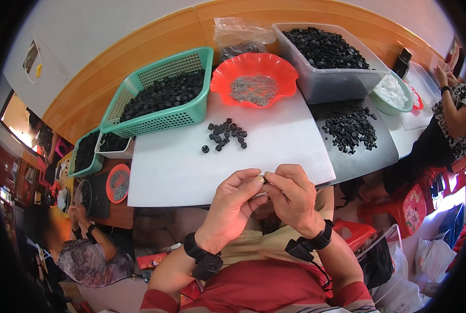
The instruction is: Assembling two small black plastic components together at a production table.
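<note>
Handling of one small dark part [264, 179] looks to be the step in hand: your left hand [232, 201] and right hand [294, 195] meet at the fingertips, both pinched on it, just below and right of the frame's centre. Your fingers mostly hide it, so its shape and facing cannot be told. The next move probably calls for a steady, light pinch, one hand bracing while the other adjusts.

Your fingertips show over the near edge of the flat white worktop [165, 175], your palms on your side of it; a slipped part could drop past. White surface stretches to both sides of the loose group of small black round pieces [218, 139] mid-frame, giving you sideways room. A green perforated plastic basket [160, 118] at upper left, a red scalloped plastic bowl [226, 69] at upper centre and a translucent rectangular plastic tub [342, 86] at upper right limit your forward reach.
</note>
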`<state>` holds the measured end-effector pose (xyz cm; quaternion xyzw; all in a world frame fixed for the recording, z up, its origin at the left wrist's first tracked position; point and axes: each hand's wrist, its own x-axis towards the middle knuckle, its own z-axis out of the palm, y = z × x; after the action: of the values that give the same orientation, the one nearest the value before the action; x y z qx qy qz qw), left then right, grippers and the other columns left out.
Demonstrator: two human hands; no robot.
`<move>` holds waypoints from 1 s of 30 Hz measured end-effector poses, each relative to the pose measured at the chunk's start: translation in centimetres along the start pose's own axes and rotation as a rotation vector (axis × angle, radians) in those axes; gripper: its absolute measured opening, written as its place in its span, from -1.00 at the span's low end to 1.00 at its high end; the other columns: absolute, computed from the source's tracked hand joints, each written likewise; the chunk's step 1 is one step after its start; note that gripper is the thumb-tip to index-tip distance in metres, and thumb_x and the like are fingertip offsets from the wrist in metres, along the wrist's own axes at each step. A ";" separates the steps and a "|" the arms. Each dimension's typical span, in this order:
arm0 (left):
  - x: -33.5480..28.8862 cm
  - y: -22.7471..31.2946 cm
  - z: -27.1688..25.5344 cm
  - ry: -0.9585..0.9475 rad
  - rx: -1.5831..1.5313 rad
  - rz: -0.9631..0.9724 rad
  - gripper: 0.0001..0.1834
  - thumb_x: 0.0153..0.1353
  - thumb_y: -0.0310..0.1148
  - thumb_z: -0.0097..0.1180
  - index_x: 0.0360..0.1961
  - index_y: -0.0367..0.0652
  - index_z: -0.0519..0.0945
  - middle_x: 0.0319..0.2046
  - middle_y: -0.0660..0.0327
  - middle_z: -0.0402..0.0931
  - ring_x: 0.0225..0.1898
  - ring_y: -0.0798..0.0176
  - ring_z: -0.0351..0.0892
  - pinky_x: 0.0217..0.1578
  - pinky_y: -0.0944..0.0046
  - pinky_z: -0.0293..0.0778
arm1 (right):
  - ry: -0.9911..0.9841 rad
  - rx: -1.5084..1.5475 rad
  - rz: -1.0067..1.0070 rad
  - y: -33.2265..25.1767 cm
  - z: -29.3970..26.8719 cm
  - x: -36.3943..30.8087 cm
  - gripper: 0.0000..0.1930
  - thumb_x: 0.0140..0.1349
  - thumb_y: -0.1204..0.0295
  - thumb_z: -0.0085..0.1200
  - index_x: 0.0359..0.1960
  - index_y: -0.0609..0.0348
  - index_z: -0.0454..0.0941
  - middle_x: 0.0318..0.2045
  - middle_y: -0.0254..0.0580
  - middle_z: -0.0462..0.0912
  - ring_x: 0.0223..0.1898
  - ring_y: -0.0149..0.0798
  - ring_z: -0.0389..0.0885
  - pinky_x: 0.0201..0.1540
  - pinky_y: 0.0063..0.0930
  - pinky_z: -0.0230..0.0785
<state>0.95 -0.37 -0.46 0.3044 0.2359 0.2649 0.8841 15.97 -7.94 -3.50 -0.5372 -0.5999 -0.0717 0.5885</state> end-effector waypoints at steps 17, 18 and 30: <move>0.8 4.4 -3.2 0.350 1.141 0.692 -0.67 0.31 -0.39 0.31 0.05 -0.30 0.64 -0.09 0.12 0.69 -0.09 0.28 0.64 -0.08 0.26 0.58 | 0.028 -0.012 0.058 0.7 -0.1 0.0 -0.70 0.24 0.61 0.29 0.00 0.26 0.54 -0.16 -0.04 0.53 -0.47 -0.25 0.56 -0.49 -0.45 0.44; 1.3 5.5 -4.1 0.457 1.415 0.772 -0.70 0.27 -0.39 0.33 -0.02 -0.30 0.68 -0.09 0.10 0.69 -0.09 0.23 0.66 -0.07 0.23 0.57 | 0.028 -0.012 0.057 0.7 -0.1 -0.1 -0.70 0.24 0.61 0.29 0.00 0.26 0.54 -0.16 -0.04 0.53 -0.47 -0.25 0.56 -0.49 -0.45 0.44; 3.8 8.0 -7.1 0.474 1.870 0.708 -0.73 0.21 -0.32 0.32 -0.13 -0.26 0.71 -0.05 0.09 0.68 0.01 -0.02 0.59 0.06 0.08 0.49 | -0.001 0.138 0.242 0.5 -0.4 -0.8 -0.74 0.27 0.64 0.25 -0.03 0.30 0.55 -0.16 -0.09 0.52 -0.41 -0.34 0.51 -0.36 -0.50 0.42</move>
<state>-2.87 10.30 -1.12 0.8633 0.4129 0.2743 0.0954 16.36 -8.46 -4.27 -0.5639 -0.5346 0.0416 0.6281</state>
